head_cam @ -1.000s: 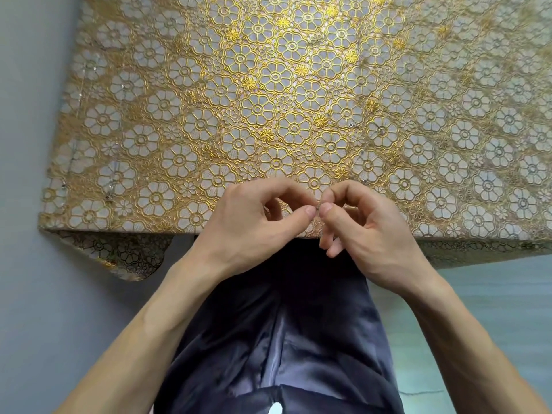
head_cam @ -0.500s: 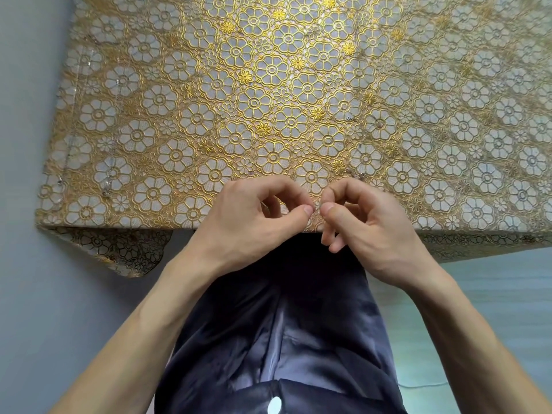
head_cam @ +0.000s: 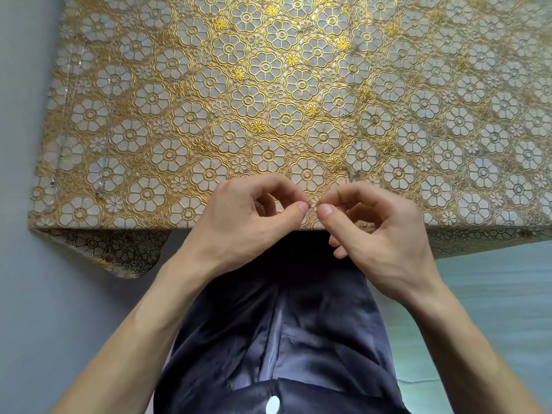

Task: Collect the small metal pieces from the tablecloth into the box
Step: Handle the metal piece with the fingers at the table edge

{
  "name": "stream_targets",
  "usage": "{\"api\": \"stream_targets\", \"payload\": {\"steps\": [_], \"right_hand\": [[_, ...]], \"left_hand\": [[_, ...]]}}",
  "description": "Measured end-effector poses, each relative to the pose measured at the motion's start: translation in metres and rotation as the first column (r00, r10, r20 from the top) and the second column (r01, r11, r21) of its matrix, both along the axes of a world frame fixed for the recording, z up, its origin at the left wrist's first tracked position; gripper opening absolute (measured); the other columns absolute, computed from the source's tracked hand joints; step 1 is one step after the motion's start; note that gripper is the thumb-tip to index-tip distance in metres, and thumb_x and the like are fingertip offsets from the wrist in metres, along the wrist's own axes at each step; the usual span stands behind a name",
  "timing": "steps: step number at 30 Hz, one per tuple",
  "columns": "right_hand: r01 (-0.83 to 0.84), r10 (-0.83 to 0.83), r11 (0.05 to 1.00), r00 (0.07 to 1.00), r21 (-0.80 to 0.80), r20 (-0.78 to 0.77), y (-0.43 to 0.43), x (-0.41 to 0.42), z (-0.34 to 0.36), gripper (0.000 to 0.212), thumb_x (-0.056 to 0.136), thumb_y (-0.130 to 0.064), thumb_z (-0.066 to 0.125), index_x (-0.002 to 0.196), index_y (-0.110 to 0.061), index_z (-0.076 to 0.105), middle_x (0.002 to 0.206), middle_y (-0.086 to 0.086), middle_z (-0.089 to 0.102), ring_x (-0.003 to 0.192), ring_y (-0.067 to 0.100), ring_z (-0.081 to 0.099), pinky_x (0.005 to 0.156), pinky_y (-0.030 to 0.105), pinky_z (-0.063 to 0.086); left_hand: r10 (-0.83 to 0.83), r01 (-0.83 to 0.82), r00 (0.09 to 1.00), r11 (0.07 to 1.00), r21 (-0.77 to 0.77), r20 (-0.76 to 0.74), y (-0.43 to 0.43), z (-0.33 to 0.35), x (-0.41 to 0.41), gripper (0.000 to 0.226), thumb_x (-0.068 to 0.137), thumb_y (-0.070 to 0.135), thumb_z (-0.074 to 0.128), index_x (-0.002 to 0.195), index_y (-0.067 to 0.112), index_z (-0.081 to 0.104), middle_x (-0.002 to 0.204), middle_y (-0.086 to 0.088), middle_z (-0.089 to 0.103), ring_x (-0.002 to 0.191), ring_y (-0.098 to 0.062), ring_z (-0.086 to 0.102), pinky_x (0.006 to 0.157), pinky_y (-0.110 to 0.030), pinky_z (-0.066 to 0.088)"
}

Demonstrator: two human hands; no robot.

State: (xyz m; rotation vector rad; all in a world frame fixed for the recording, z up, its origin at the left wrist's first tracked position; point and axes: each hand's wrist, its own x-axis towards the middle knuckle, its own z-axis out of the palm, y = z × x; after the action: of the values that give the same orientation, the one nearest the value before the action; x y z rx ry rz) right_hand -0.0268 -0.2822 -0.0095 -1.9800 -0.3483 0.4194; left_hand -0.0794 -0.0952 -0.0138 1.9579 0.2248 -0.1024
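Close together, L hand [head_cam: 248, 218] & R hand [head_cam: 380, 231] pinch-curled at tablecloth [head_cam: 167, 121] edge.

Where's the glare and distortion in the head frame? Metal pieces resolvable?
Head view: sheen band down the tablecloth centre, sides duller; wide-angle slants its left edge and shrinks the pattern sideways; left hand and right hand sharp, no motion blur; metal pieces are tiny specks nearly lost in the pattern.

Garment: we see dark satin cloth [head_cam: 283, 339] at 6 o'clock.
Button [head_cam: 272, 404]: white, low on the cloth.
Floor [head_cam: 24, 294]: grey, 8 o'clock.
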Motion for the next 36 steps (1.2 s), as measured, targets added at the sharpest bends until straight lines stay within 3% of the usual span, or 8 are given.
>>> {"api": "stream_targets", "payload": {"steps": [3,6,11,17,20,26,32,36], "right_hand": [[0.019,-0.019,1.000,0.997,-0.001,-0.076,0.000,-0.005,-0.002,0.003,0.083,-0.031,0.073,0.084,-0.029,0.073,0.072,-0.005,0.069,0.061,0.021,0.066,0.055,0.048,0.058],[0.033,-0.028,0.999,0.990,0.035,-0.138,0.001,-0.008,-0.002,0.008,0.087,-0.019,0.077,0.082,-0.025,0.074,0.071,0.000,0.069,0.058,0.021,0.065,0.045,0.035,0.056],[0.044,-0.033,0.998,0.980,0.050,-0.198,0.002,-0.010,-0.003,0.010,0.087,-0.014,0.074,0.081,-0.021,0.072,0.069,0.004,0.067,0.052,0.014,0.064,0.044,0.026,0.053],[-0.018,0.012,0.998,0.996,-0.060,-0.090,0.000,-0.012,-0.010,0.007,0.089,-0.021,0.073,0.083,-0.023,0.070,0.068,-0.001,0.065,0.055,0.017,0.066,0.050,0.043,0.058],[-0.049,0.047,0.992,0.999,-0.119,-0.022,-0.002,-0.015,-0.014,0.004,0.087,-0.031,0.067,0.086,-0.027,0.068,0.071,-0.010,0.064,0.063,0.018,0.067,0.057,0.043,0.058],[-0.055,0.049,0.997,0.993,-0.053,-0.105,-0.004,-0.019,-0.014,0.010,0.094,-0.016,0.067,0.087,-0.022,0.066,0.066,0.000,0.063,0.054,0.017,0.067,0.051,0.047,0.057],[-0.066,0.060,0.995,0.995,-0.074,-0.075,-0.005,-0.019,-0.018,0.006,0.088,-0.032,0.064,0.085,-0.028,0.064,0.068,-0.005,0.063,0.062,0.020,0.067,0.056,0.046,0.058],[-0.084,0.079,0.994,0.994,-0.063,-0.077,-0.005,-0.020,-0.018,0.006,0.090,-0.030,0.064,0.085,-0.027,0.062,0.067,-0.005,0.062,0.061,0.020,0.068,0.055,0.046,0.057]], "left_hand": [[-0.008,0.007,1.000,0.999,0.048,0.007,-0.003,0.001,-0.001,0.008,0.086,0.018,0.077,0.082,0.024,0.074,0.058,0.026,0.057,0.050,-0.002,0.048,0.051,-0.007,0.031],[-0.006,0.003,0.999,0.995,0.103,0.033,-0.005,0.001,-0.003,0.005,0.084,0.023,0.078,0.083,0.025,0.074,0.065,0.025,0.061,0.055,-0.001,0.054,0.054,-0.007,0.034],[-0.014,-0.004,0.997,0.977,0.212,0.081,-0.009,-0.003,-0.009,0.010,0.081,0.040,0.068,0.084,0.032,0.072,0.077,0.017,0.068,0.066,-0.008,0.062,0.062,-0.027,0.051],[-0.017,-0.015,0.995,0.952,0.306,0.101,-0.016,-0.005,-0.018,0.015,0.083,0.044,0.063,0.086,0.032,0.070,0.080,0.016,0.067,0.067,-0.007,0.060,0.062,-0.036,0.053],[0.011,-0.048,0.994,0.937,0.345,0.108,-0.020,-0.005,-0.022,0.013,0.083,0.042,0.064,0.085,0.031,0.070,0.079,0.016,0.067,0.067,-0.005,0.059,0.061,-0.035,0.053],[0.040,-0.074,0.993,0.942,0.327,0.109,-0.022,-0.007,-0.024,0.012,0.083,0.041,0.065,0.084,0.030,0.070,0.079,0.016,0.066,0.065,-0.006,0.060,0.061,-0.035,0.053],[0.027,-0.057,0.994,0.951,0.303,0.105,-0.021,-0.007,-0.025,0.014,0.082,0.041,0.064,0.085,0.030,0.070,0.080,0.016,0.067,0.065,-0.007,0.060,0.062,-0.036,0.054],[0.018,-0.049,0.995,0.950,0.307,0.102,-0.020,-0.007,-0.024,0.012,0.082,0.040,0.064,0.084,0.030,0.070,0.081,0.015,0.067,0.064,-0.007,0.059,0.063,-0.036,0.053]]}}
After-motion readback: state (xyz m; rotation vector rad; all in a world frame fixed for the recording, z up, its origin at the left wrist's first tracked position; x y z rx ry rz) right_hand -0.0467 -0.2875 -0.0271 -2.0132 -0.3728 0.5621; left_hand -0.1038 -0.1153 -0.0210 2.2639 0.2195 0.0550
